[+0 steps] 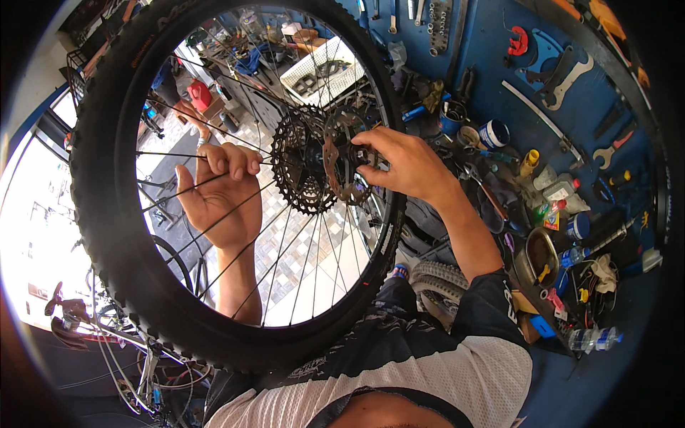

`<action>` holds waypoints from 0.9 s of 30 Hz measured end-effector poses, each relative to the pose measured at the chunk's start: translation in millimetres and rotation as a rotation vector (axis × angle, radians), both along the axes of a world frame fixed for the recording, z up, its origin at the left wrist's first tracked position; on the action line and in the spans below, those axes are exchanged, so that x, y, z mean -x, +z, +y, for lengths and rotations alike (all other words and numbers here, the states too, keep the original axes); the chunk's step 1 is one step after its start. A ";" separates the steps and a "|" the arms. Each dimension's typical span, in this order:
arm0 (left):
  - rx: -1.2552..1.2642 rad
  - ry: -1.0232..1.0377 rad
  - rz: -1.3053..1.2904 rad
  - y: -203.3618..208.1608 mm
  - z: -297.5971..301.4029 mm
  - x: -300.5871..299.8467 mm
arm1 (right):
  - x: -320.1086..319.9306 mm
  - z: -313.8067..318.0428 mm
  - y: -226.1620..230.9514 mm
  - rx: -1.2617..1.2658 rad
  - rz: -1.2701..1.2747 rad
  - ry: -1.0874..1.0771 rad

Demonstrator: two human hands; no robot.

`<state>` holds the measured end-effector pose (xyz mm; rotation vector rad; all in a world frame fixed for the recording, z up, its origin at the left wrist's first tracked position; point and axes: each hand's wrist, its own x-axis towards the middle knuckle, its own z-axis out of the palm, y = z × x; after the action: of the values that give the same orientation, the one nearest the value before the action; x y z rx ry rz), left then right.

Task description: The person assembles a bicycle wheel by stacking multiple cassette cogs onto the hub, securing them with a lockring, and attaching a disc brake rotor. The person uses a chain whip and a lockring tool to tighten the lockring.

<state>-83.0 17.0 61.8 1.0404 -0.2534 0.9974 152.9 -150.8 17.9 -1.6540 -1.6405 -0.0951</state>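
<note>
A bicycle wheel with a knobby black tyre (107, 192) stands tilted in front of me. At its middle sit a black cassette (289, 160) and a disc brake rotor (332, 160), on the hub. My right hand (407, 164) has thumb and index finger around the hub axle end (362, 155), beside the rotor. My left hand (228, 200) reaches behind the wheel, and several spokes cross in front of its palm. Its fingers curl over a spoke (168, 154), while the thumb stands apart.
A blue tool wall carries a wrench (571, 82) and a red clamp (518, 41). The cluttered bench at right holds bottles, cups and a metal bowl (540, 257). A white basket (342, 57) lies beyond the wheel. Tyres (439, 285) and bicycle parts (146, 371) stand low down. Another person's arm (189, 114) shows through the spokes.
</note>
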 end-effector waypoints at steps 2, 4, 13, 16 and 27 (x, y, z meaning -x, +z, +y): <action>-0.049 -0.028 0.007 -0.8 2.1 0.9 | 0.2 0.2 -1.0 -0.019 0.005 -0.002; -0.045 -0.028 0.005 -0.6 2.8 1.5 | 0.6 0.1 -0.4 -0.023 0.013 -0.003; 0.001 0.002 -0.009 -0.1 -0.4 -0.9 | -0.9 0.7 -1.2 -0.004 0.060 -0.009; -0.004 -0.005 -0.010 -0.6 0.6 -0.8 | -0.4 0.7 -1.7 -0.008 0.058 -0.014; -0.003 -0.008 -0.015 -1.1 1.6 -1.3 | -1.3 1.6 0.2 0.067 0.082 -0.067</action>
<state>-81.6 18.6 60.6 1.0340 -0.2709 0.9981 154.2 -149.3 18.1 -1.7406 -1.5425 -0.0056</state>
